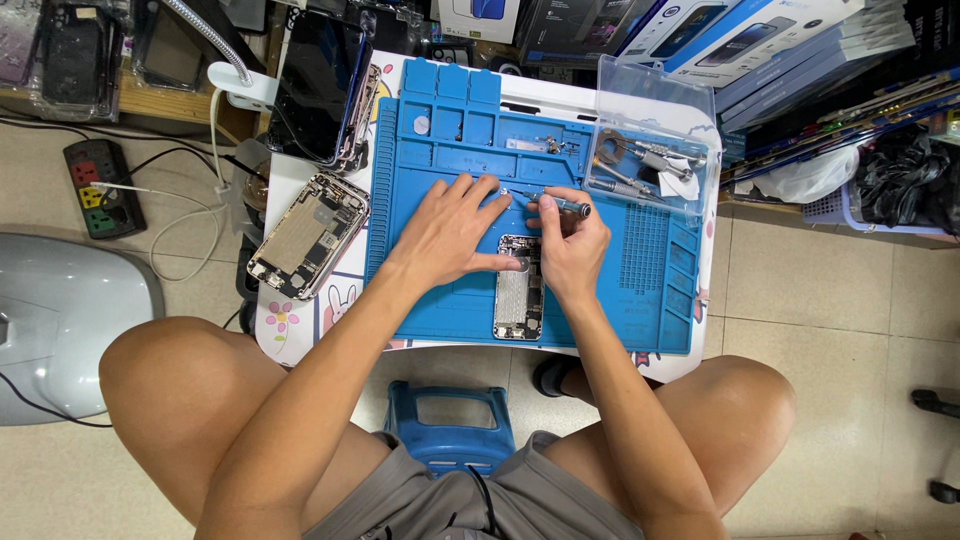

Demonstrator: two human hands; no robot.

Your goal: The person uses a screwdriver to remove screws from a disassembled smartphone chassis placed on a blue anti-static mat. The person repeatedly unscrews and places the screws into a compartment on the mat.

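Opened silver phone chassis (519, 290) was pinned mid blue silicone mat (450, 300), near desk's front edge, by left hand (447, 235), fingers flat. Slim metal screwdriver (560, 204) was gripped by right hand (572, 245). Internals looked still fitted; teardown judged early.

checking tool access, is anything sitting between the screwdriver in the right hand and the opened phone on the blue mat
Nothing visible does. The right hand holds the screwdriver just above the top end of the opened phone, and the left hand rests beside it, thumb on the phone's top edge, not across the tool's path.
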